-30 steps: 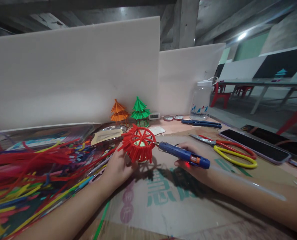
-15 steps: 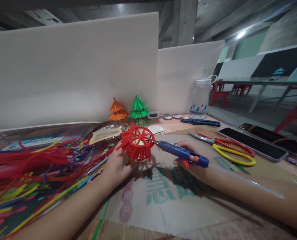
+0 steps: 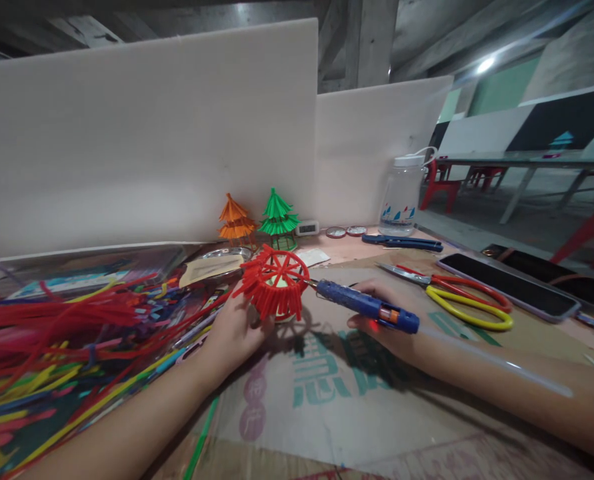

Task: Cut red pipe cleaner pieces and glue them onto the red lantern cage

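As left hand (image 3: 237, 330) cups spoked red wheel (image 3: 277, 280), glue gun (image 3: 361, 305) touches

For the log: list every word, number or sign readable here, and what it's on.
"急", probably: green print on the cardboard; further characters blurred.
The purple stamp on it: unreadable.
The bottle: blue sail marks, no legible words.
The display: digits too small.
The glue gun and red lantern: no text seen.

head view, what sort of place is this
Likely a craft workstation in a workshop: white partition boards stand behind, coloured strips lie heaped at left, and the right hand holds a blue glue gun to a red piece.
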`<state>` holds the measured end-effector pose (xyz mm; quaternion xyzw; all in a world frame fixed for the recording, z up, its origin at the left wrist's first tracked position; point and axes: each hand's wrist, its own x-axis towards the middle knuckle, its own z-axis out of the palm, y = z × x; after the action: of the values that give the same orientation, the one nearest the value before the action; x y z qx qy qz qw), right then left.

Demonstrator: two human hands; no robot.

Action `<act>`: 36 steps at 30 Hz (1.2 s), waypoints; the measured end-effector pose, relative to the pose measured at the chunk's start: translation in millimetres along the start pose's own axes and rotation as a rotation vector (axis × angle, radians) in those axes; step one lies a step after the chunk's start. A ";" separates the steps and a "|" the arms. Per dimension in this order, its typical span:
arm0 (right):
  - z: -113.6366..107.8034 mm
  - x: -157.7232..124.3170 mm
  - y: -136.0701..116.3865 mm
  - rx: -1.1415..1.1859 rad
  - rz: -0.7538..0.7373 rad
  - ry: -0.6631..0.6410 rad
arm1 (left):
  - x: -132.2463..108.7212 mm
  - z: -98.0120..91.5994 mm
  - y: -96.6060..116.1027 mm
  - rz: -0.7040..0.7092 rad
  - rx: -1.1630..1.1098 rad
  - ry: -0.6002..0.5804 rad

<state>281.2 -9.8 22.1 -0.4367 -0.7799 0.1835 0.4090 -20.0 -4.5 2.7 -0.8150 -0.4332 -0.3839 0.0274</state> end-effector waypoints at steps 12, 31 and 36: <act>-4.7 0.5 -12.9 -0.016 0.009 0.019 | 1.3 -2.0 3.4 0.014 -0.005 -0.004; -1.4 0.7 -3.7 -0.038 0.009 -0.008 | -0.8 1.1 -0.3 -0.004 0.026 0.034; -3.5 1.9 -11.6 -0.054 0.030 -0.005 | 0.0 0.5 4.1 -0.015 0.040 0.033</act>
<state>277.3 -14.8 32.5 -0.4587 -0.7790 0.1696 0.3925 -16.7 -6.9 3.5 -0.8046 -0.4463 -0.3886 0.0481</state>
